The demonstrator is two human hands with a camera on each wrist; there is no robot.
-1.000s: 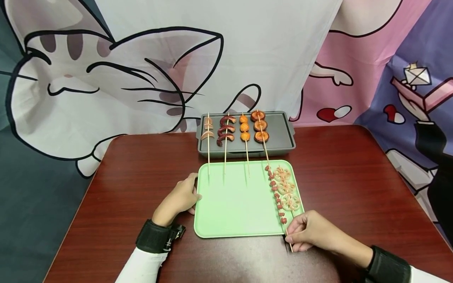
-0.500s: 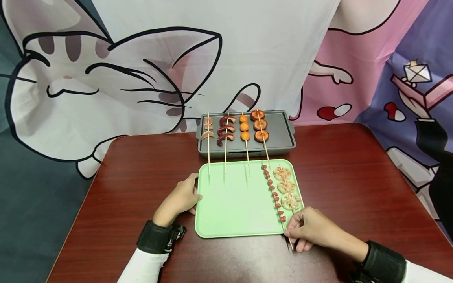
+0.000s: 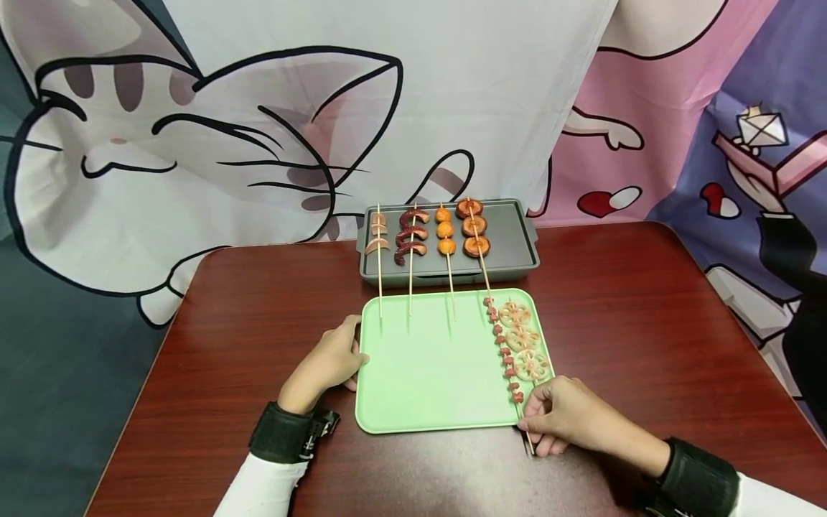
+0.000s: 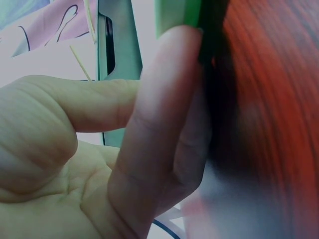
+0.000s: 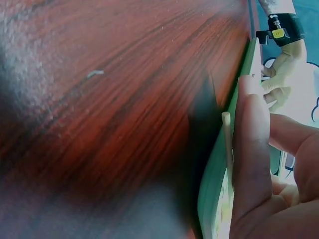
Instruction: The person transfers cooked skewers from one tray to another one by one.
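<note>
Your right hand pinches the near end of the small-sausage skewer, which lies along the right side of the green tray, just left of the lotus-root skewer. Your left hand grips the tray's left rim, thumb over the edge.

Handling assessment: the skewer looks light, its stick thin and likely to flex or snap if levered. The many small pieces could slide or spin. Hold the bare stick near the food and keep it level.

Count: two skewers on the green tray; four on the grey grill pan beyond it, their sticks overhanging the tray's far edge. Three lotus slices; one wooden table.
</note>
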